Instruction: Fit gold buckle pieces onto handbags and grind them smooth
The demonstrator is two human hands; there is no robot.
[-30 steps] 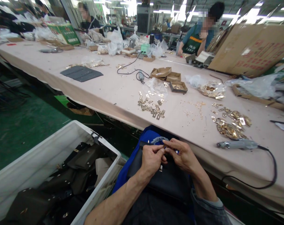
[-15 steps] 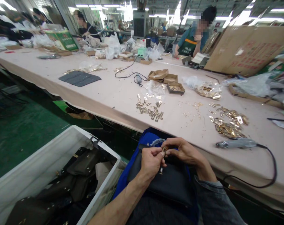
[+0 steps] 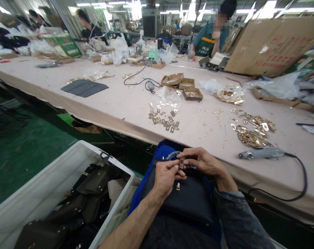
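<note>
Uncovered since the earlier frame, a gold metal fitting (image 3: 181, 163) now shows between our fingertips, where our fingers had hidden it. We pinch it between thumb and fingers of the left hand (image 3: 164, 177), while thumb and forefinger of the right hand (image 3: 205, 162) close on its other side. We locate it above the black bag (image 3: 189, 202), near the bag's small clasp (image 3: 178, 187).

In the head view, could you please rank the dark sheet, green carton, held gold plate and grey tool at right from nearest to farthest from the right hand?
1. Held gold plate: at the right hand.
2. Grey tool: rightward, on the table's near side.
3. Dark sheet: leftward, farther along the table.
4. Green carton: far left, beyond the sheet.
</note>
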